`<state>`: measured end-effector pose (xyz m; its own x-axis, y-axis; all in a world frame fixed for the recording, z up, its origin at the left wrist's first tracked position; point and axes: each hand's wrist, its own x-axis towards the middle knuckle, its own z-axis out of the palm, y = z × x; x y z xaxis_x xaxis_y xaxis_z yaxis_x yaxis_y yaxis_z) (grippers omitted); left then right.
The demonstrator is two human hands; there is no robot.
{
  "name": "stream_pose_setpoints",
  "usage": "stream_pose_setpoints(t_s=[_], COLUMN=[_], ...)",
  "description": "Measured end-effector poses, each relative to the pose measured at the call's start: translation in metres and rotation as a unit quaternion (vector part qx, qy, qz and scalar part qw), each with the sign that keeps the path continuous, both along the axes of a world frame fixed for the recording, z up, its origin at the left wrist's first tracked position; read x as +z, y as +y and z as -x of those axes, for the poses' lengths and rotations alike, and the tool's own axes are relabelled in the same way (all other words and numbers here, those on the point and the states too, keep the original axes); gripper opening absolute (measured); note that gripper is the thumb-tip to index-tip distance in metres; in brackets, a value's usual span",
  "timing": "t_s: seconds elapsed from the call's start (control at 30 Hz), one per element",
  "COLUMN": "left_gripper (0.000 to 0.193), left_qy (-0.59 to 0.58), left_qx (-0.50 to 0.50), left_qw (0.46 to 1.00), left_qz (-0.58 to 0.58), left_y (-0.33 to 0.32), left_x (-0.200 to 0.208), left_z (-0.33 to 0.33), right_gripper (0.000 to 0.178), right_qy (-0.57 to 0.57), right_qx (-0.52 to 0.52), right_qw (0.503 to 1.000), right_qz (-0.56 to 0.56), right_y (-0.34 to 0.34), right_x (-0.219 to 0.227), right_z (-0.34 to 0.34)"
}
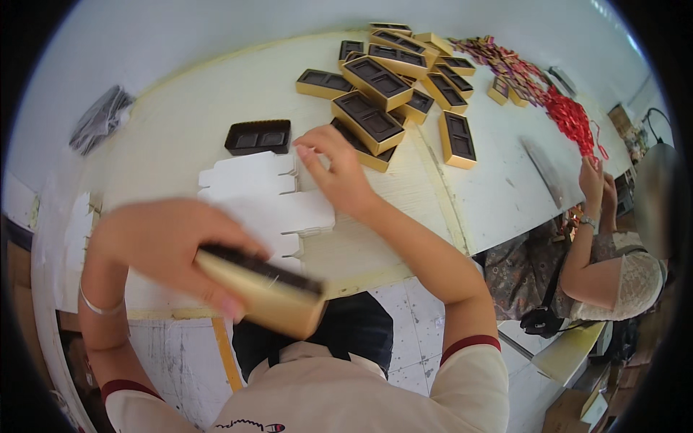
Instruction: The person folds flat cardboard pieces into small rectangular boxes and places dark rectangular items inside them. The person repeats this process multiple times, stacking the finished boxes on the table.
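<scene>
My left hand (162, 238) is wrapped round a gold box (260, 296) with a dark insert, held tilted above the near edge of the table; both are smeared by motion. A flat white carton blank (249, 184) with cut flaps lies partly beneath my left hand and forearm. My right hand (336, 169) hovers at the blank's right side, its thumb and fingers apart and nothing visible between them. Just beyond the blank sits a black plastic tray (247, 139) with two recesses, close to my right fingertips.
Beyond my right hand is a heap of gold boxes (372, 119) with dark inserts. Farther right lie many small wrapped pieces (498, 58) and red ribbon (570, 119), which a co-worker's hand (592, 177) touches. A grey plastic bundle (102, 119) rests at the far left.
</scene>
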<state>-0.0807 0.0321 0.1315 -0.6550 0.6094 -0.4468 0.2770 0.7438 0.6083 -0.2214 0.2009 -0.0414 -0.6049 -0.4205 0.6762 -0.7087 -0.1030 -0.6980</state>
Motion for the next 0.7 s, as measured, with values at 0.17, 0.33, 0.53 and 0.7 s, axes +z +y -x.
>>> stream_pose_setpoints(t_s=[0.17, 0.33, 0.53, 0.7], left_gripper=[0.061, 0.059, 0.078, 0.088], left_qy=[0.428, 0.57, 0.205, 0.242], left_qx=[0.167, 0.158, 0.108, 0.144], left_qw=[0.883, 0.805, 0.963, 0.945], left_qz=[-0.093, -0.043, 0.138, 0.167], left_y=[0.049, 0.054, -0.037, -0.056], left_x=[0.036, 0.023, -0.035, -0.086], left_z=[0.122, 0.107, 0.019, -0.054], right_gripper=[0.014, 0.013, 0.013, 0.012], right_qy=[-0.013, 0.003, 0.037, 0.029], right_qx=[-0.003, -0.014, 0.007, 0.003], right_qw=[1.0, 0.999, 0.998, 0.997], right_qz=[-0.024, -0.046, -0.056, -0.077], right_y=[-0.001, 0.003, -0.003, 0.001], right_x=[-0.001, -0.003, -0.009, -0.001], right_z=[-0.003, 0.0, 0.0, -0.007])
